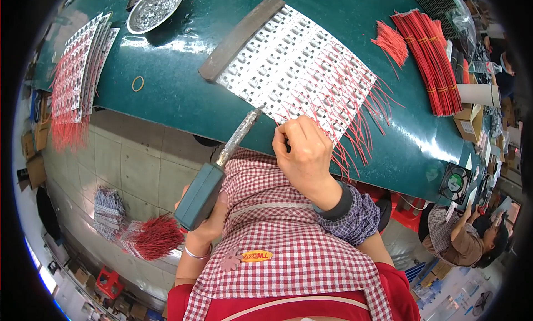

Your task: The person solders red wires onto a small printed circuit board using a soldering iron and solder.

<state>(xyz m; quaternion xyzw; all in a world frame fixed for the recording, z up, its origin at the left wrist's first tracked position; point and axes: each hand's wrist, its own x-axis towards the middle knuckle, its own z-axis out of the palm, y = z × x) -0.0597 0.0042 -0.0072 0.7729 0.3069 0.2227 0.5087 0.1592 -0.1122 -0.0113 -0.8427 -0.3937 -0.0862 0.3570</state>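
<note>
My left hand is closed round the green body of a soldering gun. Its silvery barrel slants up to the right, and the tip meets the near-left edge of a white circuit board panel. Just right of the tip, my right hand is closed in a pinch over the panel's near edge. What its fingertips hold is hidden. Rows of small components cover the panel. Thin red wires spread over its right part and hang past the edge. A dark bar lies along the panel's far-left side.
Bundles of red wire and a loose red pile lie at the far right. Wired panels are stacked at left, near a bowl of metal scraps and a rubber band. A small fan stands at right; a co-worker sits beyond.
</note>
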